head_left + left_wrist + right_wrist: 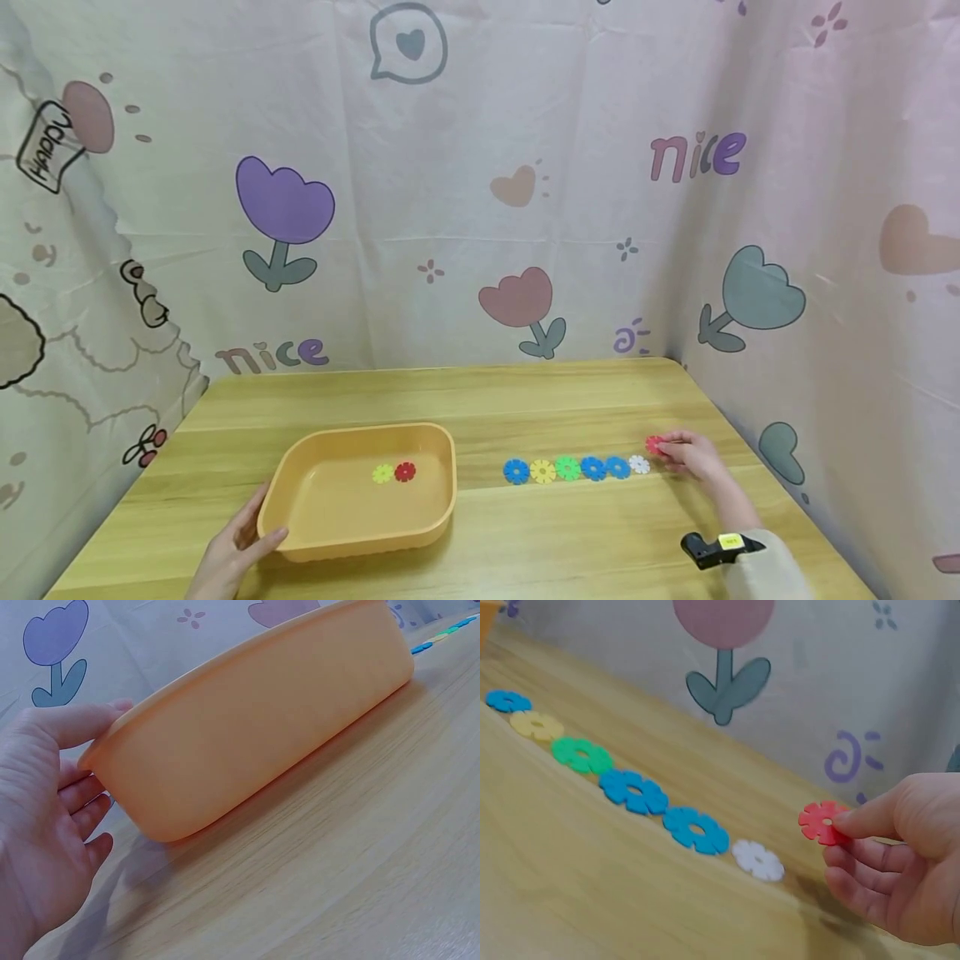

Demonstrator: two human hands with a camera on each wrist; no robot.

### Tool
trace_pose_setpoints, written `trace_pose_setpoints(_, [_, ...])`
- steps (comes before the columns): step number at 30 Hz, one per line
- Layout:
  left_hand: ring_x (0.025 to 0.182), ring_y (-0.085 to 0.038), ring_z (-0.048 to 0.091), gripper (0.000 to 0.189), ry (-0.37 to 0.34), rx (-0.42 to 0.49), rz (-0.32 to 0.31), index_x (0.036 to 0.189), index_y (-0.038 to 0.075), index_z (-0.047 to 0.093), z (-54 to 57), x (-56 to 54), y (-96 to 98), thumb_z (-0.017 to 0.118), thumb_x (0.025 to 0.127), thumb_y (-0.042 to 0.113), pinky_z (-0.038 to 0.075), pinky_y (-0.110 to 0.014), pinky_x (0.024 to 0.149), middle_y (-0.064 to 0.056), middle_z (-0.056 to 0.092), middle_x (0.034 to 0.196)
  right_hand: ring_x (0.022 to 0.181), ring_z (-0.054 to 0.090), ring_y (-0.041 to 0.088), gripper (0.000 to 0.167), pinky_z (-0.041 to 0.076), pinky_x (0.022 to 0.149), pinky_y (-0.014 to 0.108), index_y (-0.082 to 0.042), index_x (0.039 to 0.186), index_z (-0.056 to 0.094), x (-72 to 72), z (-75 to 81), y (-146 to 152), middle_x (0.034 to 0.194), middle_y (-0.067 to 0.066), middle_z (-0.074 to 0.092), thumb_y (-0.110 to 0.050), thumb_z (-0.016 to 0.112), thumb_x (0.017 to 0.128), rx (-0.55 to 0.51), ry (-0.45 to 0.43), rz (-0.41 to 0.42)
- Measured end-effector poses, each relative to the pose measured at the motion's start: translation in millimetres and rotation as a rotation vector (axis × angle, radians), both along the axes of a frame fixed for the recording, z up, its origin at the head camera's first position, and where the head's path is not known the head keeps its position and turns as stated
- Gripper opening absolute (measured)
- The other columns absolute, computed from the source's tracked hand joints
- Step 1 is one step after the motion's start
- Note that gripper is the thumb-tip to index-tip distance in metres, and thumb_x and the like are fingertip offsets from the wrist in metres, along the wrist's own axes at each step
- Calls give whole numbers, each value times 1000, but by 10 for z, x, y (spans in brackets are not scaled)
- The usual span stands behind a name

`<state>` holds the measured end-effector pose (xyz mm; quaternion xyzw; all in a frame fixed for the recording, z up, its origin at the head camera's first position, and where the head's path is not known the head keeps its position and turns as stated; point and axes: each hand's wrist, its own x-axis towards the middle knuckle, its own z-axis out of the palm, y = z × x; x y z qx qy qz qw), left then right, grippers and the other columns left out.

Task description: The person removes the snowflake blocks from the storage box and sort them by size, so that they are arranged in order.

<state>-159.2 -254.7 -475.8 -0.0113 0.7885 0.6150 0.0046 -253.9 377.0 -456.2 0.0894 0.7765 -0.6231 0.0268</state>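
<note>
My right hand (pixel 693 457) pinches a red snowflake disc (pixel 821 823) between thumb and fingers, just past the right end of a row of discs. That row runs from a blue disc (pixel 516 471) through a yellow one (pixel 543 472), a green one (pixel 567 468) and two more blue ones to a white disc (pixel 639 464). With its thumb over the rim and fingers outside below it, my left hand (pixel 56 802) grips the near left corner of an orange-yellow plastic basin (pixel 360 542). Inside the basin lie a yellow-green disc (pixel 383 473) and a dark red disc (pixel 405 472).
The wood-grain table (pixel 570 550) carries the basin on its left and the row right of centre. Printed curtains (pixel 450 208) hang close behind the table and along both sides. A black strap device (pixel 720 550) sits on my right wrist.
</note>
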Motion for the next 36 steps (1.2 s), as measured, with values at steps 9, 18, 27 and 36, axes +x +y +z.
trace_pose_setpoints(9, [93,28,32,77,-9,4,4,146,-5,9,-19,-5,-7,60,91,14,35,0,76,-31,8,147,59,50,11,19,45,48,23,13,97,58,14,-167,104,66,1,54,-3,58,85,321,-28,-58])
trace_pose_setpoints(18, [94,27,33,77,-4,23,-6,146,-6,8,-14,-11,-2,59,91,12,37,-1,77,-31,7,147,53,46,14,19,40,45,26,12,94,62,15,-237,56,65,2,53,-4,59,85,443,28,-86])
trace_pose_setpoints(27, [94,27,33,79,-25,56,-21,147,-4,4,-3,-10,3,58,92,13,37,-2,77,-30,3,148,63,50,17,23,44,51,26,13,99,60,22,-178,27,77,10,59,-5,60,85,514,35,-85])
trace_pose_setpoints(36, [96,26,35,77,17,77,-19,146,-6,5,-30,-18,-2,58,91,9,38,-2,78,-32,3,147,67,53,19,27,46,53,28,13,107,56,68,-59,-37,83,13,60,-7,56,89,444,37,-63])
